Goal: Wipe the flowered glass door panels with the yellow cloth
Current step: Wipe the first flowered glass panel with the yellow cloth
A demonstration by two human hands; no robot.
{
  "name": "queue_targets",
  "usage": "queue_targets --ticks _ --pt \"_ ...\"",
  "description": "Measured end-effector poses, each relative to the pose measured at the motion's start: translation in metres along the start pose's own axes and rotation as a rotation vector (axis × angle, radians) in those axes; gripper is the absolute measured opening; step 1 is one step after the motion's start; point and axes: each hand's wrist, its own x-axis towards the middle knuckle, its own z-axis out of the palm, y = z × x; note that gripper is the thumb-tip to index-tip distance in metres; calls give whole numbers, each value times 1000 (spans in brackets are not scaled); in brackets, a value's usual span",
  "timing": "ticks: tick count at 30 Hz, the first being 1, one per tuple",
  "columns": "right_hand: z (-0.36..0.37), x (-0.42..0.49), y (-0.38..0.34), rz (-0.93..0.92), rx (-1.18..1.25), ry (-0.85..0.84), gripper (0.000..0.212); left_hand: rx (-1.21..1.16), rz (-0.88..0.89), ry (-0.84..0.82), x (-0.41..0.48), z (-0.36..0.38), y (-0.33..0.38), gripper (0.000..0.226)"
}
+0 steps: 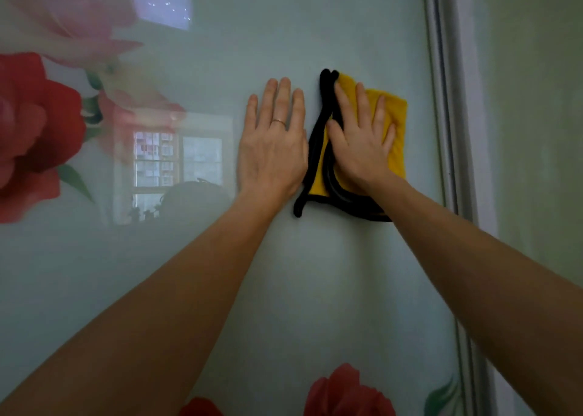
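One pale green glass door panel (220, 273) across most of view; grey frame (448, 131) and plain wall (536, 100) at 3 o'clock. Printed red flower (34, 131) at 9 o'clock, pink bloom (72, 11) at 11, smaller red flower (344, 393) at 6. Reflected window (176, 160) left of centre. Left hand (273, 150) flat on bare glass, fingers straight, close together. Right hand (359, 144) just beside it at 3 o'clock, fingers spread, pressing black-edged yellow cloth (394, 125) against panel near frame. Ring (279, 121) on left hand.
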Motion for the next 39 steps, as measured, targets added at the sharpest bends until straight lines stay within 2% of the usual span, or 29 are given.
queue_targets --ticks 5,10,14,18,25,29,39 --pt "34 -57 14 -138 -103 176 59 -20 -18 0 0 -1 1 58" --pt "44 -105 25 -223 -108 126 58 -25 -28 -87 -1 -9 1 64" --pt "24 -72 6 -105 -102 -14 64 -40 -27 -163 -1 -12 1 65" --pt "1 -7 -12 -58 -17 -23 58 -48 -27 -177 -1 -13 2 68" --pt "33 -48 5 -160 -79 201 62 -68 -21 -147 -2 -11 0 67" --pt "41 -72 18 -222 -84 223 58 -85 -21 -107 -1 -10 0 62" --pt "41 -61 17 -225 -49 268 56 -127 -4 -68 -5 -11 2 59"
